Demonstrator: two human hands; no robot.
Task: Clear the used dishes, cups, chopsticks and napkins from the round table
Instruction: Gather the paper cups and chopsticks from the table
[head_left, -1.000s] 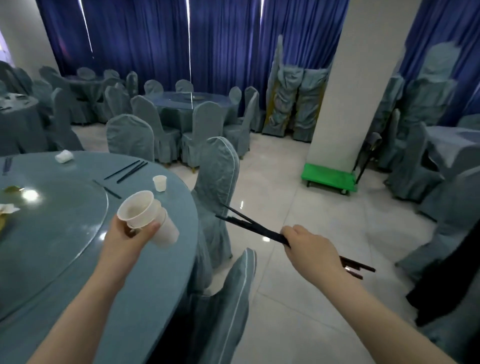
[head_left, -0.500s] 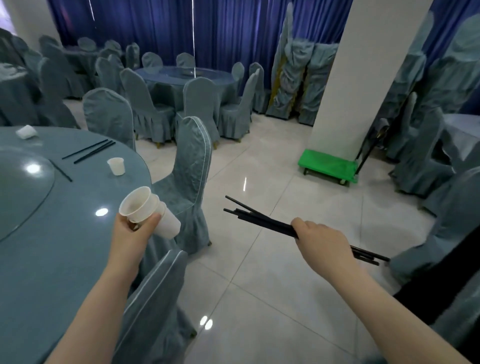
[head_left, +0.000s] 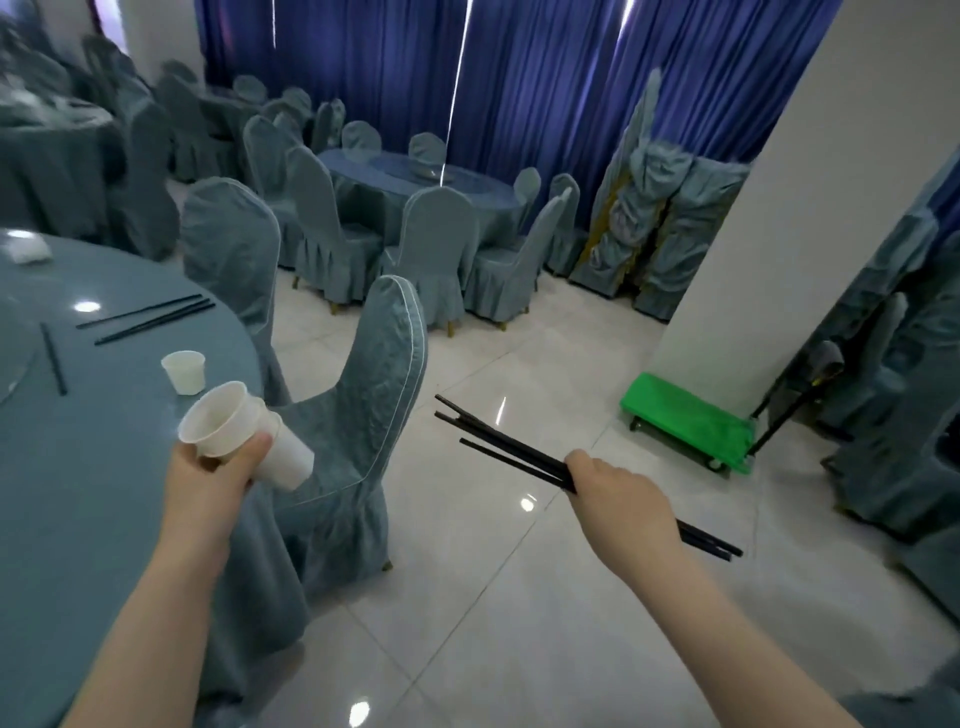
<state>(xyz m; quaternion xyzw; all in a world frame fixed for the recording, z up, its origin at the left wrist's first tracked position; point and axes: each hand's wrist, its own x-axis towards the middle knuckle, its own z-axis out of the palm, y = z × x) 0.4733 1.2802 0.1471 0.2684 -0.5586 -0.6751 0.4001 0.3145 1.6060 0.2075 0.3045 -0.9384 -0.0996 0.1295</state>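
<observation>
The left hand grips nested paper cups, light and crushable, best held by their walls, while the right hand clasps stiff, slippery black chopsticks mid-length beside the surface.

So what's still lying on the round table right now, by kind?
White cups: 1
Black chopsticks: 4, three together near the rim and one apart
Crumpled napkins: 1
Total: 6
</observation>
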